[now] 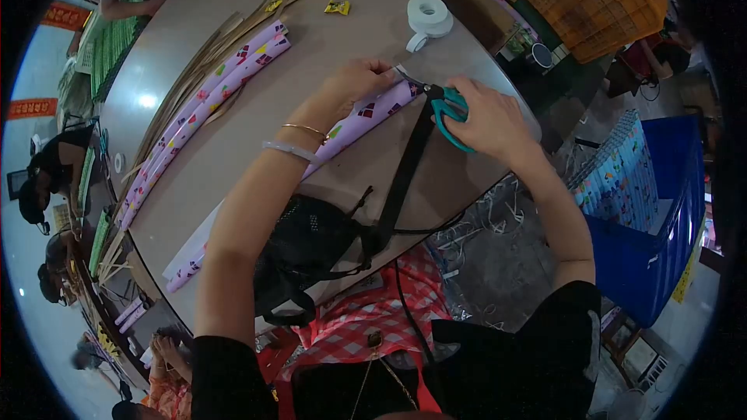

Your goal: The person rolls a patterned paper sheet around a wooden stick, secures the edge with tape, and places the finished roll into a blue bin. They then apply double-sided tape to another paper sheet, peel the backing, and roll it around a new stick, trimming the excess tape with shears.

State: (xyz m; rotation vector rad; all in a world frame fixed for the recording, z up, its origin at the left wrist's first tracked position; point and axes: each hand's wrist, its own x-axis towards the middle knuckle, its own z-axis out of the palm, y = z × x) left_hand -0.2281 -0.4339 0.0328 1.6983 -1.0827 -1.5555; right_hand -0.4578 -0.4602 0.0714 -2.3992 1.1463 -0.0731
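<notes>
In the head view, a lilac, cherry-patterned roll (367,118) is lying diagonally on the tabletop (311,47), a gap separating it from paired rolls (204,113). The left hand (350,83) is pinching near its end; the right hand (490,118) is gripping teal scissors (447,115) there, blades seemingly meeting it.

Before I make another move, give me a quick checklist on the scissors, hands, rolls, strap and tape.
1. Teal-handled scissors gripped by the right hand: ok.
2. Left hand at the upper end of the purple patterned roll: ok.
3. Left fingers safely off the blades: cannot tell; they are close together and the gap is unclear.
4. Black strap well away from the scissors: not ok; it runs right up to them.
5. Two other patterned rolls apart from the one at the hands: ok.
6. White tape roll on the table: ok, beyond the hands.
</notes>
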